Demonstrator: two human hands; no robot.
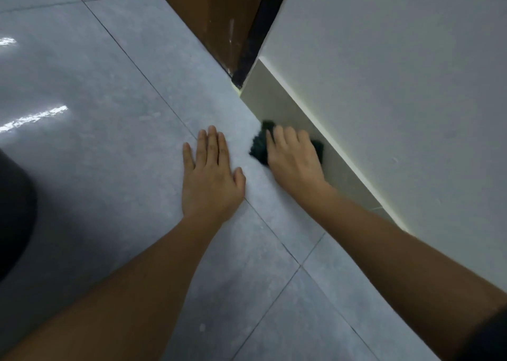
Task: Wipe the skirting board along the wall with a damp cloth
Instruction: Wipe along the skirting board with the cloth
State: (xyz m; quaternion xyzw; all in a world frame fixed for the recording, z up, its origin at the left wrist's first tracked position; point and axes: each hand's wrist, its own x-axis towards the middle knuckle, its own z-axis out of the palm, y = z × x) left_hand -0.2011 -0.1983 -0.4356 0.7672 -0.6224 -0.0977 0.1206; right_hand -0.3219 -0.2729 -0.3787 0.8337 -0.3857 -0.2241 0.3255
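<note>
Now right hand [295,158] presses cloth [260,145] flat on skirting board [277,105] running ahead (left hand [211,176] splayed empty on floor [96,113]).

You're indoors, likely a home or office, glossy grey tiled floor [109,141] with ceiling-light reflections, white plastered wall [397,72], beige skirting board [277,105], brown wooden door [214,12] at the wall's end.

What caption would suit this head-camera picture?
Right hand presses a dark cloth to the skirting board; left hand lies flat on the tiled floor.
</note>
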